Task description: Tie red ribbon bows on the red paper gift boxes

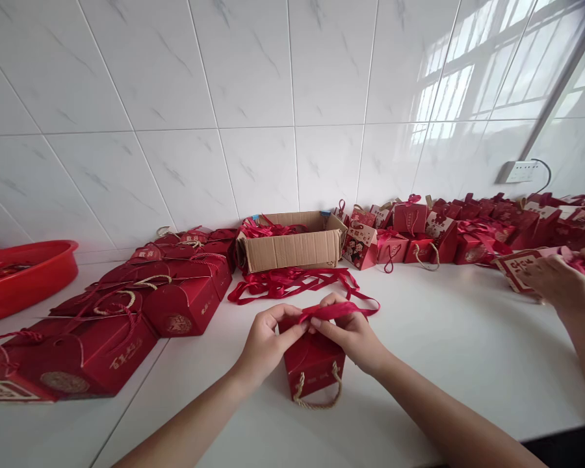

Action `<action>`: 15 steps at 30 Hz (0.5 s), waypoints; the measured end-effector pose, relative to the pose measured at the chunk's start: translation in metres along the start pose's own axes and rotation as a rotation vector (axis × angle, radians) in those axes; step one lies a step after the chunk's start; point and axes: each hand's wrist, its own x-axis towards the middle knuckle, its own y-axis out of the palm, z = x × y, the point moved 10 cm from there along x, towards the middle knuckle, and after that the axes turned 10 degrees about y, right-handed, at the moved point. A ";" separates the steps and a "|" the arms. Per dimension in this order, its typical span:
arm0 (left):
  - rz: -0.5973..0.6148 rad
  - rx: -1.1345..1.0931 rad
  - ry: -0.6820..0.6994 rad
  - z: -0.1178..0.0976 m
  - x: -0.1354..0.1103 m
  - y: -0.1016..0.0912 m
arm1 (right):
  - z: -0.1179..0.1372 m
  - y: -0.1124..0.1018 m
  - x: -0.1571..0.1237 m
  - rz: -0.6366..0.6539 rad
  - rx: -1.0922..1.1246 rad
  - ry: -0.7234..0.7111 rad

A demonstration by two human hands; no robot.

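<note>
In front of me a small red gift box (316,370) stands on the white counter, its beige rope handle (318,405) hanging at the near side. Across its top runs a red ribbon (338,312). My left hand (272,335) pinches the ribbon between thumb and fingers above the box's left part. On the other side my right hand (353,333) grips the same ribbon, the two thumbs almost meeting. A loop of ribbon trails off to the right. Whether a knot lies under the fingertips is hidden.
Behind the box lie loose red ribbons (292,284) and a cardboard box (297,252) holding more. Large red boxes (185,296) line the left, near a red basin (29,276). Small gift boxes (412,221) crowd the back right. Another person's hands (560,283) hold a box at far right.
</note>
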 end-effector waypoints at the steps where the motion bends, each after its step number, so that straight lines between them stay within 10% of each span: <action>1: -0.008 -0.015 -0.012 0.000 -0.001 0.000 | -0.002 -0.001 0.000 -0.003 0.011 0.011; 15: -0.016 -0.084 -0.048 0.001 -0.002 0.001 | 0.006 0.003 -0.002 0.018 -0.058 -0.062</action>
